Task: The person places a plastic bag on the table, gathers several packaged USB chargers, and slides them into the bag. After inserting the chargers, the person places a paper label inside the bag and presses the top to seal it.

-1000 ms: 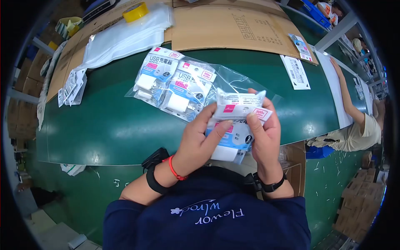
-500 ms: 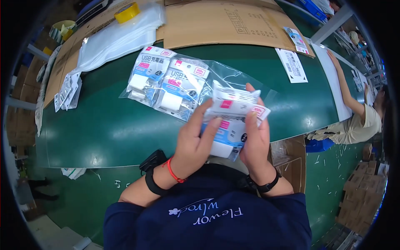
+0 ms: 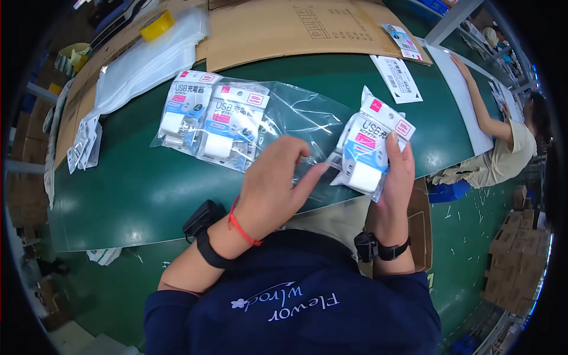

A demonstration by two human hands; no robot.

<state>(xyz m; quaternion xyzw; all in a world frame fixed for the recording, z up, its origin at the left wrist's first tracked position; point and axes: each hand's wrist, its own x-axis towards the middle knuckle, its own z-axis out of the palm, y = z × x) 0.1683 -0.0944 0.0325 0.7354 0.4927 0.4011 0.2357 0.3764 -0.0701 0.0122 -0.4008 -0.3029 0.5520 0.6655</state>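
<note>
In my right hand (image 3: 397, 177) is a small stack of packaged USB chargers (image 3: 362, 175), white blocks on blue-and-white cards in clear sleeves, thumb across the front card. The stack tilts beside the mouth of a large clear plastic bag (image 3: 296, 115) lying on the table. Two more packaged USB chargers (image 3: 218, 146) show side by side in the bag's left part. My left hand (image 3: 273, 183) is at the bag's near edge, fingers curled and thumb stretched toward the stack. Film lies at its fingertips and it seems to grip the bag; the exact hold is partly hidden.
Cardboard sheets (image 3: 260, 35) cover the table's far side. Flat clear bags (image 3: 148, 71) lie there under a yellow tape roll (image 3: 157, 26). Loose cards (image 3: 86, 145) lie at left, a printed label (image 3: 397, 80) at far right. A co-worker (image 3: 503, 148) reaches over the table's right end.
The charger stack has turned upright and moved right, now in my right hand alone. My left hand has let go of it and shifted left to the bag's edge.
</note>
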